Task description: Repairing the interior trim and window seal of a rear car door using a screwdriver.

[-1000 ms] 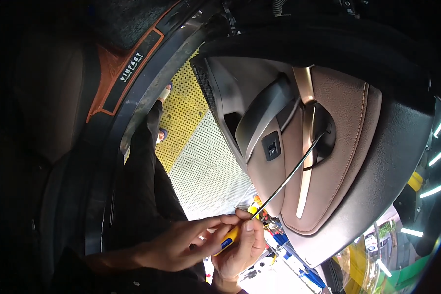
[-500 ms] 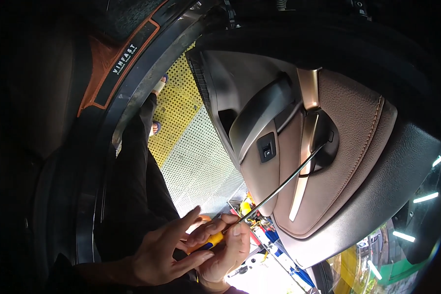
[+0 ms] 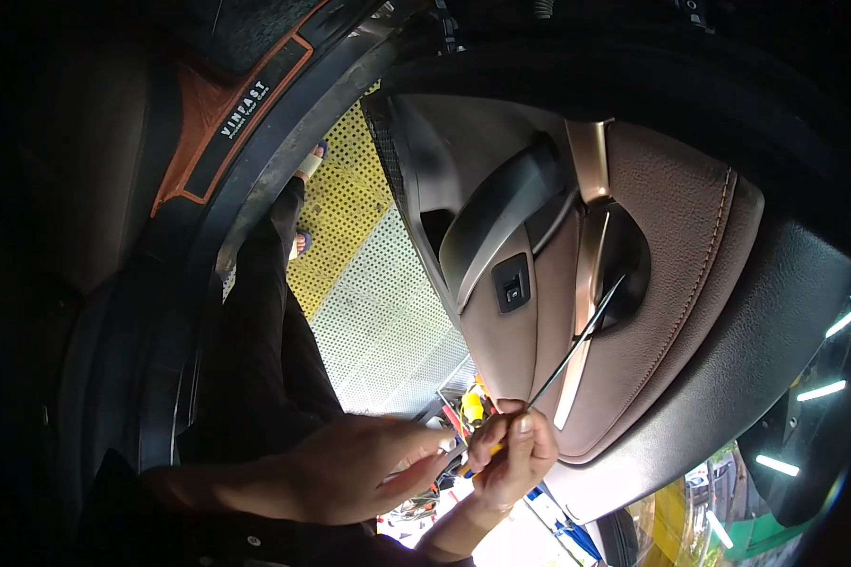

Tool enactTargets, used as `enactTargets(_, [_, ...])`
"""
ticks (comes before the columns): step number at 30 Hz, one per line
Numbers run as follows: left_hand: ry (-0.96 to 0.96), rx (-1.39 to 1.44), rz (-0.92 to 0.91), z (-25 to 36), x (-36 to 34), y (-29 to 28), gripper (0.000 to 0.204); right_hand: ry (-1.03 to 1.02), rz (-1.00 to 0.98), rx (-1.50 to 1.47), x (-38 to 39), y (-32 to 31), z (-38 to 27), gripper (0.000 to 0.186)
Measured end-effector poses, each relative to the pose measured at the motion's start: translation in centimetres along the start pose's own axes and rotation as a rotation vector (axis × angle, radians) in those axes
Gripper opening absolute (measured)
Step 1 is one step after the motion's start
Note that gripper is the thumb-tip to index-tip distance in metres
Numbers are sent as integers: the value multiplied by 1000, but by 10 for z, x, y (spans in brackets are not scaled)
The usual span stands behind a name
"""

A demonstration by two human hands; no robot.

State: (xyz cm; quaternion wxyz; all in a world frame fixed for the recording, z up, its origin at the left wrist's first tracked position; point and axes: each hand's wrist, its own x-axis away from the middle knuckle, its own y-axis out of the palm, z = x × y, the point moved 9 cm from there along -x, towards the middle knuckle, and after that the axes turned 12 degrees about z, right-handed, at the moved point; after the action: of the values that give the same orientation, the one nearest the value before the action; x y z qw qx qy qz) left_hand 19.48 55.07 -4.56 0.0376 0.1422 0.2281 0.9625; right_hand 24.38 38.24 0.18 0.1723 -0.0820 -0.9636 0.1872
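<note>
A long, thin, screwdriver-like metal tool [image 3: 577,347] is lying between the hands and the open car door. Its long axis is running slantwise, from lower left near the hands to upper right, and its tip is pointing at the shiny black rounded recess [image 3: 631,250] of the brown leather-look door panel [image 3: 676,222]. In the view the tip is appearing in front of this recess; whether it is touching the surface or hanging just before it, I cannot tell. The slim bronze-coloured trim strip [image 3: 574,378] is passing behind the shaft.

The right hand [image 3: 515,458] is the nearer one to the door. It is closing its fingers firmly around the tool, where the shaft is meeting the yellow and blue plastic handle [image 3: 469,466]. The left hand [image 3: 369,468] is staying farther from the panel, at the rear end of this handle, with its fingers half bent; whether it is gripping the end or only standing just beside it, I cannot tell.

In my judgement, everything is depending on the line from the right hand to the tip: the right hand is probably guiding the direction, while the left hand is being well placed for turning or pushing along the same axis.
</note>
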Motion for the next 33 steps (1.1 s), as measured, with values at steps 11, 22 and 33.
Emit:
enactTargets(11, [317,-48,606,78,-113,-14,30,-89,-152,67,-29,-21,-11,27])
enactTargets(22, [286,-384,632,92,-132,-2,8,-81,-168,75,-32,-26,-13,28])
enactTargets(33, [235,-252,668,78,-141,1,5,-76,-123,223,-48,-47,-3,27])
